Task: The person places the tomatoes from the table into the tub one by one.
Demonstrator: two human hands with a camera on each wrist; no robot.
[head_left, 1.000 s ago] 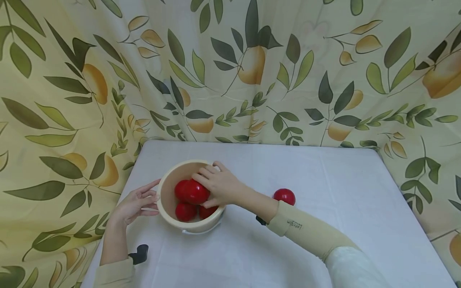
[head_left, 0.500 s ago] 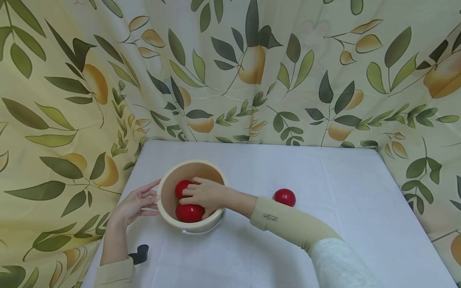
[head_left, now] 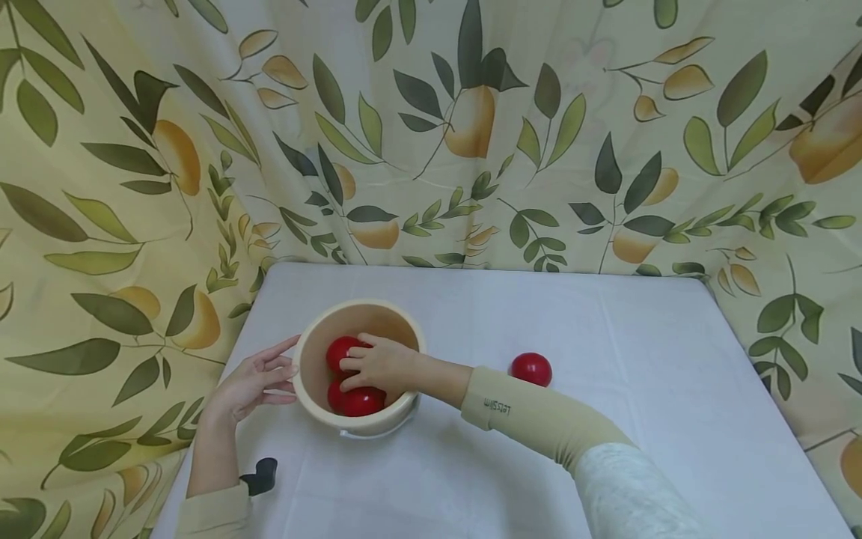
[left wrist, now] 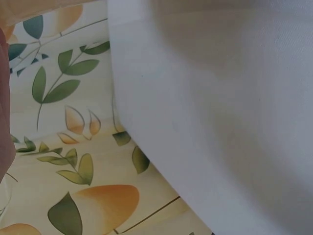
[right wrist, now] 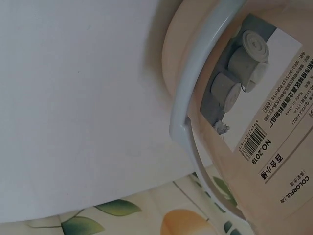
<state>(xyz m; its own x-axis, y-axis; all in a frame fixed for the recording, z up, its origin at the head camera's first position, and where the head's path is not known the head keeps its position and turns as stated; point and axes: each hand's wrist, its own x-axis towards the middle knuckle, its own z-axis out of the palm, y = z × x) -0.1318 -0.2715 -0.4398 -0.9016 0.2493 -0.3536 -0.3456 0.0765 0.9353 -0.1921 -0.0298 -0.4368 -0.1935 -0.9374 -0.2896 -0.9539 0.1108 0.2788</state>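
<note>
A cream plastic bucket (head_left: 313, 408) stands on the white-covered table, with several shiny red balls inside. My right hand (head_left: 384, 364) reaches over its right rim, down into it. The fingers curl over a red ball (head_left: 364, 403) at the near side; the thumb is mostly hidden. Another red ball (head_left: 340, 353) lies just beyond the fingertips. At the bucket's left side, my left hand (head_left: 252, 382) has its fingers extended, with fingertips at the outer wall. The right wrist view shows the bucket's pale handle (right wrist: 193, 68) and printed label (right wrist: 264, 98).
One more red ball (head_left: 532, 369) sits on the table (head_left: 606, 337), right of the bucket and beside the right forearm. A curtain (head_left: 417, 209) printed with leaves and fruit hangs behind the table and along its left side.
My right hand has lowered a red ball from the bucket's rim level into the bucket. Since the middle frame that ball has shifted slightly right, uncovering another. My left hand has stayed put.
</note>
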